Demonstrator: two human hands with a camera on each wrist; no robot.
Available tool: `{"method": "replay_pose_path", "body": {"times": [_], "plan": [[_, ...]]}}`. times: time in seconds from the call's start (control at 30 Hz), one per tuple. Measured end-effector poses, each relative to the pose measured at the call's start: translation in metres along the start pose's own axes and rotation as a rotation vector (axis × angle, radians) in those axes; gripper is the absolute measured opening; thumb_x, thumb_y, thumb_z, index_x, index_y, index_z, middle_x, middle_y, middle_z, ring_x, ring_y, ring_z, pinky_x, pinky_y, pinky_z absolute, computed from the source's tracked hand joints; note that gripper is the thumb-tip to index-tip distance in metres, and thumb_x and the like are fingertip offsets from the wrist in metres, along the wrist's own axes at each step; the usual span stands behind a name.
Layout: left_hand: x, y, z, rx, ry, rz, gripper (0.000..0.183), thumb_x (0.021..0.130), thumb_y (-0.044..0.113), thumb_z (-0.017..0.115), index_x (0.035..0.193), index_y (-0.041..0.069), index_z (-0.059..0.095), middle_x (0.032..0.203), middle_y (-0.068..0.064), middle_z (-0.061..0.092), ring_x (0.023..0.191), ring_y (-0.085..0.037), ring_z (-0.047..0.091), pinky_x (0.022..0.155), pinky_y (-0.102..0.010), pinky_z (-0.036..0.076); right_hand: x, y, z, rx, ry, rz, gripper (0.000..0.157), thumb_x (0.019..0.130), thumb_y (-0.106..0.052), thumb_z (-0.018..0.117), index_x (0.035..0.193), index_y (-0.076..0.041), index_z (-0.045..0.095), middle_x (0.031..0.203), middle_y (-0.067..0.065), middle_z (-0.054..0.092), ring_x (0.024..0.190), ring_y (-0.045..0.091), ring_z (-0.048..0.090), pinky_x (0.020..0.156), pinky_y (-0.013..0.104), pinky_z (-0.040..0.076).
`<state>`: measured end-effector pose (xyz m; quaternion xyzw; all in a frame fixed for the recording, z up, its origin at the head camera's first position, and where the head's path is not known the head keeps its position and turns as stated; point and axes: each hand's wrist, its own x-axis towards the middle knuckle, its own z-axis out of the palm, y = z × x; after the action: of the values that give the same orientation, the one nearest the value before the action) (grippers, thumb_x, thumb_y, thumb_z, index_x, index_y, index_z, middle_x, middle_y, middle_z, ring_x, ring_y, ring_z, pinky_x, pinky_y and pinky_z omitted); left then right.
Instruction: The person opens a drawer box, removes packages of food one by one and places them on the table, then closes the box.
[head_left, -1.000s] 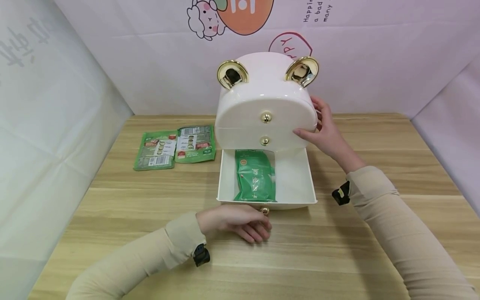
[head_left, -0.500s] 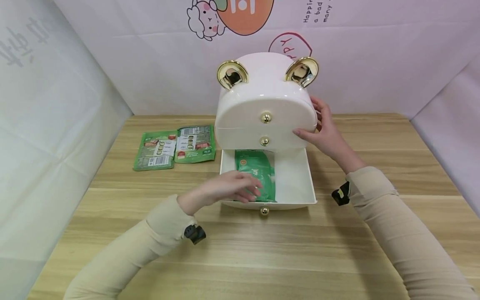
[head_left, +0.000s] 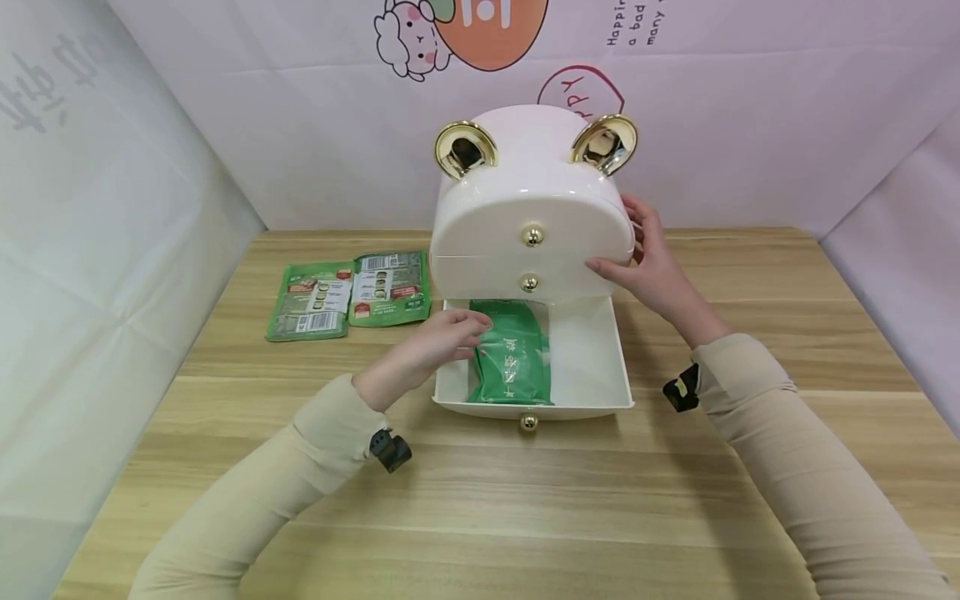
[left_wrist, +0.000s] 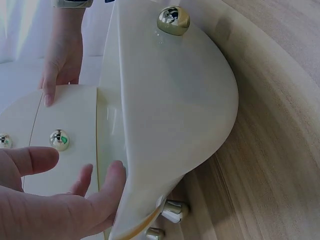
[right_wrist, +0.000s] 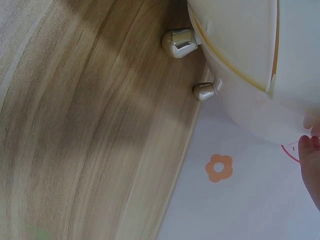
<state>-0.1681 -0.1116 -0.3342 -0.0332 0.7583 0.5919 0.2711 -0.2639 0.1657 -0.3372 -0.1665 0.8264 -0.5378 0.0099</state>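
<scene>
A white storage box (head_left: 487, 225) with two gold ears stands on the table, its bottom drawer (head_left: 592, 358) pulled out toward me. Inside the drawer's left half lies a green packet (head_left: 517, 362). My left hand (head_left: 433, 343) hovers at the drawer's left wall, loosely bent fingers reaching over the packet's upper left edge; nothing shows between thumb and fingers in the left wrist view. With its thumb on the front and fingers round the side, my right hand (head_left: 648, 262) holds the box at the right.
Two green packets, a left one (head_left: 311, 302) and a right one (head_left: 390, 288), lie side by side left of the box. White printed cloth (head_left: 712, 125) hangs behind the wooden table (head_left: 562, 517). Gold feet (right_wrist: 180, 43) hold the box up. A gold knob (head_left: 528, 422) sits on the drawer front.
My left hand has left the drawer's front near the knob, risen over the drawer, and shifted back and left to its left wall. The right hand, box and packets have stayed put.
</scene>
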Motion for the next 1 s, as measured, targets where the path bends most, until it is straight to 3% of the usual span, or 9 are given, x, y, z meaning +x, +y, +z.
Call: {"method": "replay_pose_path", "body": {"times": [0.33,0.5,0.67,0.83,1.0], "plan": [[0.004,0.001,0.001,0.002,0.013,-0.045,0.059,0.101,0.022,0.042,0.148,-0.006,0.021,0.157,-0.018,0.023,0.147,-0.029,0.022,0.120,-0.043,0.026,0.000,0.002,0.000,0.005,0.001,-0.006,0.088,0.085,-0.014,0.070,0.150,-0.024,0.012,0.150,0.010,0.026,0.125,0.021,0.035,0.103,0.047,0.038],[0.006,0.001,0.003,0.006,0.017,-0.058,0.055,0.102,0.022,0.041,0.146,-0.007,0.026,0.156,-0.018,0.026,0.148,-0.032,0.018,0.121,-0.049,0.021,0.001,0.002,0.001,0.005,0.004,-0.015,0.088,0.085,-0.013,0.070,0.150,-0.024,0.012,0.149,0.009,0.027,0.123,0.019,0.035,0.101,0.043,0.038],[0.009,0.000,0.008,-0.050,0.015,-0.114,0.053,0.102,0.023,0.040,0.145,-0.005,0.029,0.155,-0.018,0.028,0.147,-0.035,0.018,0.120,-0.051,0.020,0.000,0.002,0.001,0.009,0.005,-0.017,0.087,0.085,-0.013,0.070,0.150,-0.026,0.012,0.148,0.009,0.028,0.123,0.018,0.035,0.101,0.043,0.038],[0.013,-0.002,0.013,-0.115,-0.002,-0.140,0.048,0.100,0.020,0.037,0.140,-0.007,0.035,0.147,-0.019,0.039,0.142,-0.033,0.031,0.120,-0.050,0.022,0.000,0.003,0.001,0.011,0.008,-0.019,0.087,0.085,-0.013,0.070,0.150,-0.025,0.013,0.148,0.009,0.028,0.123,0.018,0.035,0.101,0.043,0.038],[0.015,-0.003,0.017,-0.190,-0.004,-0.154,0.043,0.099,0.017,0.036,0.134,-0.008,0.041,0.137,-0.018,0.047,0.125,-0.026,0.047,0.115,-0.041,0.036,0.000,0.003,0.001,0.016,0.011,-0.018,0.087,0.085,-0.013,0.070,0.150,-0.026,0.013,0.148,0.009,0.028,0.122,0.017,0.036,0.100,0.040,0.038]]}}
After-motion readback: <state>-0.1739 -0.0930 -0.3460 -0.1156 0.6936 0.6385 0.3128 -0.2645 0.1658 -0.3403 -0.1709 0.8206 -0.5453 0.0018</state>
